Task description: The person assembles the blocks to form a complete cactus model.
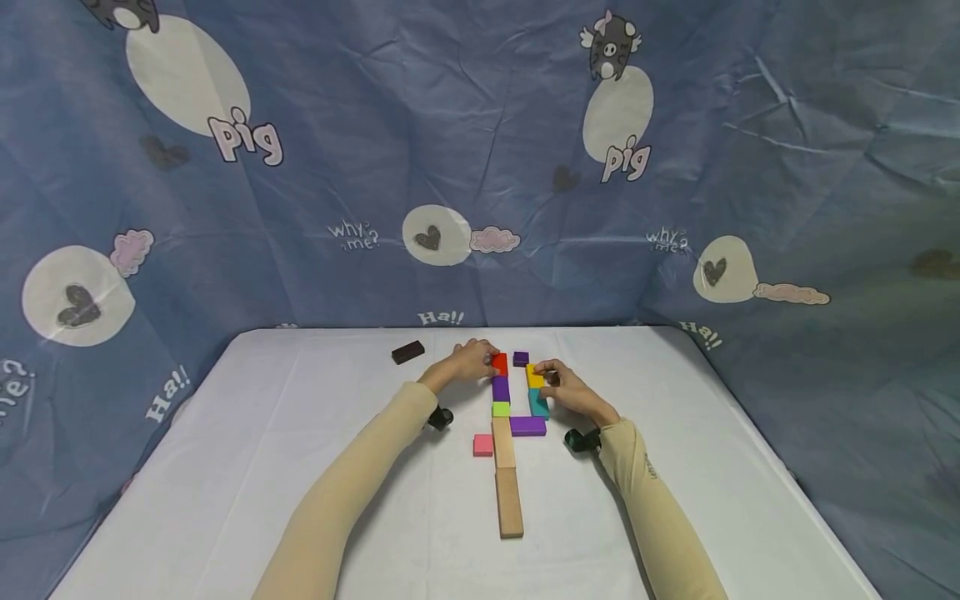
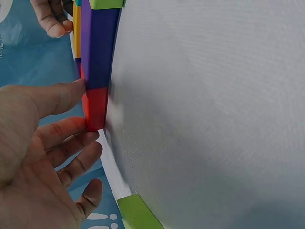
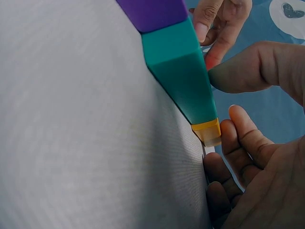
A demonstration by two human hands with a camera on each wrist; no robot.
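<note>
My left hand [image 1: 468,362] pinches a red block [image 2: 96,109] between thumb and index finger, at the far end of a row. The red block meets a purple block [image 1: 501,389]; nearer in line come a lime block [image 1: 501,409] and two plain wooden blocks [image 1: 503,442]. My right hand [image 1: 572,390] lies along a second, shorter row. Its thumb touches the side of a teal block [image 3: 180,71], and its fingertips are right at a yellow block [image 3: 207,132]. Across the near end of the teal block lies another purple block [image 1: 528,427], reaching to the wooden row.
A small dark purple block [image 1: 521,358] sits between the far ends of the rows. The pink block [image 1: 483,446] is left of the wooden row, and a dark block [image 1: 408,352] lies at the far left. A patterned blue cloth [image 1: 480,167] hangs behind the white table [image 1: 300,375].
</note>
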